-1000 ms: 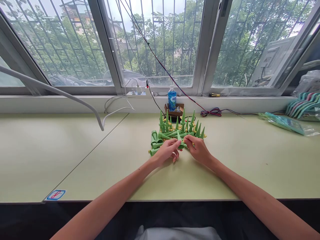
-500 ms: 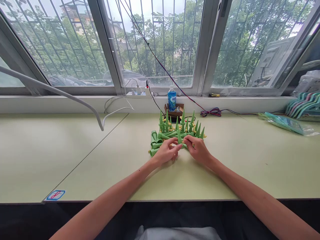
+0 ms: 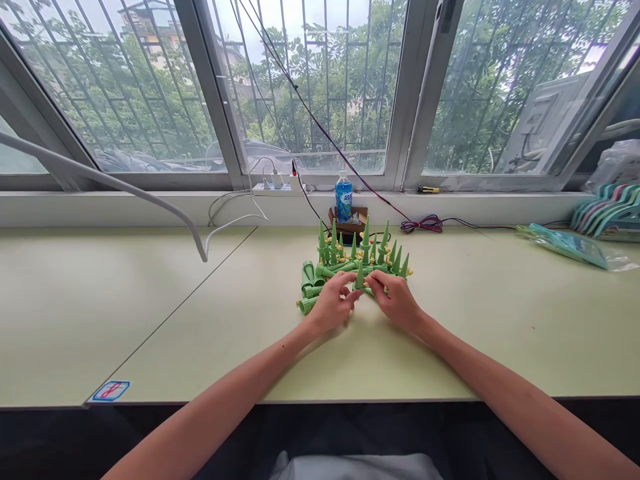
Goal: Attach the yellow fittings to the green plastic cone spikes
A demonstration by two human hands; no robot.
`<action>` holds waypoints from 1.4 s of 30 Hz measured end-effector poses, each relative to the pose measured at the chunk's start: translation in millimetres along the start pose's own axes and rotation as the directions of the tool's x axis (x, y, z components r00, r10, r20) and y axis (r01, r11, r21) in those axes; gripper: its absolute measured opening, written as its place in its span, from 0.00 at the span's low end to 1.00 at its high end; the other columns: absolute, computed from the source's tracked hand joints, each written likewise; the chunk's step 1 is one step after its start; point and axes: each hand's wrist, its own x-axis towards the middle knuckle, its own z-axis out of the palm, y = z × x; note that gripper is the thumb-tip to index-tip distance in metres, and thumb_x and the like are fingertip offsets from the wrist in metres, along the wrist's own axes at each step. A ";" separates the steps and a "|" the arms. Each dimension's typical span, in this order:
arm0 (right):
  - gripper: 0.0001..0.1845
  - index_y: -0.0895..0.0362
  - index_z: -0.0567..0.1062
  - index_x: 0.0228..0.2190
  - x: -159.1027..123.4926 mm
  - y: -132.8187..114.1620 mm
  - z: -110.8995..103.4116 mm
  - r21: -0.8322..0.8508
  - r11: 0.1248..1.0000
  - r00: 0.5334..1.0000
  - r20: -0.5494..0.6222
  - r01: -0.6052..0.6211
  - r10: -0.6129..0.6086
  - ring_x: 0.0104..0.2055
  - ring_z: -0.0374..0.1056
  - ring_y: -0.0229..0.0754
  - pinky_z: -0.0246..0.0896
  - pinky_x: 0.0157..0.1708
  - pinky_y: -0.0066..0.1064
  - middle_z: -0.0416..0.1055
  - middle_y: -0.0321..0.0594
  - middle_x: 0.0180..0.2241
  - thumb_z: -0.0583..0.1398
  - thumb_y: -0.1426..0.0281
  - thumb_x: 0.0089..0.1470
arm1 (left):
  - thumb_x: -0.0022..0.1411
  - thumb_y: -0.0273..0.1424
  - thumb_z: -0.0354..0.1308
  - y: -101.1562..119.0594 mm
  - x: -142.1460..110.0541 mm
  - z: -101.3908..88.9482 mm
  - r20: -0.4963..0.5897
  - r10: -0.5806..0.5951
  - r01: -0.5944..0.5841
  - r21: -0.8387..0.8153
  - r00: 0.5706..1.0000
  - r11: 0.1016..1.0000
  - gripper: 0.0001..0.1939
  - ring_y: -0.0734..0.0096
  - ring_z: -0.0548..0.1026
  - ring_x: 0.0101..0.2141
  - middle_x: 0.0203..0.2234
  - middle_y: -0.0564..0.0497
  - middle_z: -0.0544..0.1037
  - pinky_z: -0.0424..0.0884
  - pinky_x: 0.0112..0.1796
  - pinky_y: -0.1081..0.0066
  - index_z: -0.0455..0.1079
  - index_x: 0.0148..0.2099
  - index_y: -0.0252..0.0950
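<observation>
Green spikes (image 3: 367, 240) are standing close together beyond the hands, blocking low forward passage. The bottle (image 3: 344, 200) is rising behind them. Bare tabletop (image 3: 500, 320) is extending on the right; at left, a cable (image 3: 165, 203) is hanging above open surface.

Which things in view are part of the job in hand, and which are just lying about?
In the work:
- green cone at the left hand's fingertips, right hand beside it
- green cones with yellow fittings

Seemingly just lying about:
- blue bottle
- coiled cable
- yellow-black tool
- teal packets
</observation>
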 end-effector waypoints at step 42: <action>0.14 0.56 0.68 0.29 1.8 -2.4 -6.1 0.028 0.999 1.000 -0.010 0.024 -0.024 0.25 0.56 0.35 0.52 0.27 0.26 0.64 0.35 0.24 0.50 0.64 0.64 | 0.53 0.55 0.57 13.7 1.6 -8.8 0.220 -0.389 0.447 -0.398 0.894 0.801 0.29 0.85 0.62 0.14 0.31 0.45 0.75 0.56 0.13 0.77 0.71 0.31 0.30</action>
